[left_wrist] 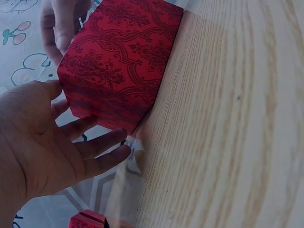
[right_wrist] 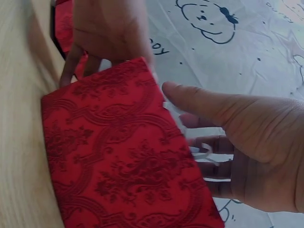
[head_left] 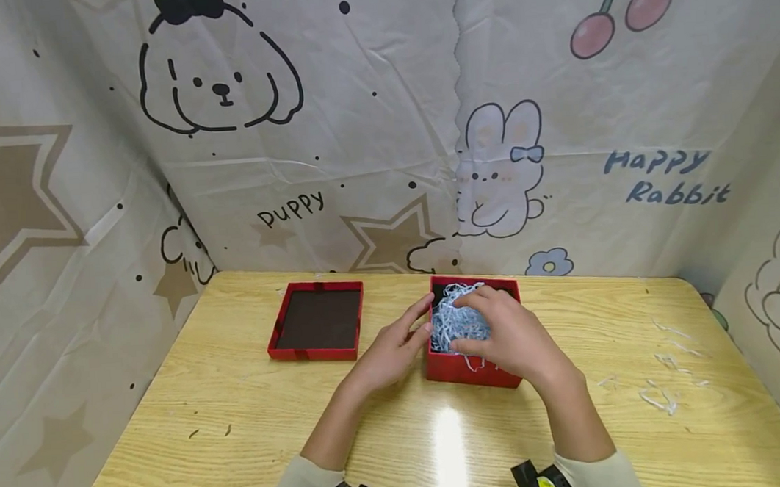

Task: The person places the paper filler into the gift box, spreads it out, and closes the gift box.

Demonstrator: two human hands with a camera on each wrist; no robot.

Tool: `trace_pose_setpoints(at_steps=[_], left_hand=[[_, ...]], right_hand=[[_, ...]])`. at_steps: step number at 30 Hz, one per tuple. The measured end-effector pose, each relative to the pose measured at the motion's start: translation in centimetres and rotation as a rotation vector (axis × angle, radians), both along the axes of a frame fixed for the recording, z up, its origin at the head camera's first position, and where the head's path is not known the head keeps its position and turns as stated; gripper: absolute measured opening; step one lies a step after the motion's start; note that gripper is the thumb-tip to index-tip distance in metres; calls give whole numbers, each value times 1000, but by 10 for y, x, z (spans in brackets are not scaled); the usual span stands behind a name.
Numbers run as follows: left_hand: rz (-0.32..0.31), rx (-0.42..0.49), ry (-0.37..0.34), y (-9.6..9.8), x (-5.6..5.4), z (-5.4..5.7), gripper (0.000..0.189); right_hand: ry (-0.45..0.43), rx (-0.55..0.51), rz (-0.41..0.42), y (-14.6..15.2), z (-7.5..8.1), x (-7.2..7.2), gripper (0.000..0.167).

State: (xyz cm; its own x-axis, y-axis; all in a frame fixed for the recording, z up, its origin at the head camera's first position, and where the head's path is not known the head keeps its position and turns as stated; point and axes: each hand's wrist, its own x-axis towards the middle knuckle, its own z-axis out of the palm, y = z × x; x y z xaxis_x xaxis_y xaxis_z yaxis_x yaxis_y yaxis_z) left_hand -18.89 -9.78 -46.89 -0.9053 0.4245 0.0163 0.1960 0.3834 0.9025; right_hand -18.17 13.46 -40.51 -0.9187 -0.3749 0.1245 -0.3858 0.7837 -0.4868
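Note:
A red box [head_left: 474,372] with a dark damask pattern stands on the table, filled with light blue shredded paper [head_left: 457,324]. My left hand [head_left: 391,354] rests along the box's left side, fingers spread and fairly straight; the left wrist view shows this hand [left_wrist: 52,137] with fingertips at the box wall [left_wrist: 118,61]. Over the opening is my right hand [head_left: 510,333], its thumb and fingers spread apart on the shredded paper. Seen from the right wrist, this hand [right_wrist: 251,147] reaches across the rim with a few pale strands by its fingers. The rim partly hides the fingertips.
Left of the box lies a red lid [head_left: 313,355], its dark inside facing up. Loose paper strips [head_left: 659,398] are scattered on the right of the wooden table [head_left: 243,472]. A printed cloth [head_left: 371,127] hangs behind and at both sides.

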Motion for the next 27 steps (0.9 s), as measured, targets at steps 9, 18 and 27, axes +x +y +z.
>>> trace_pose_setpoints(at_steps=[9,18,27], left_hand=[[7,-7,-8,0,-1,0,56],[9,2,-12,0,0,0,57],[3,5,2,-1,0,-1,58]], right_hand=[[56,97,-86,0,-11,-6,62],[89,87,-152,2,-21,-14,52],[158,13,-251,3,-23,-17,42]])
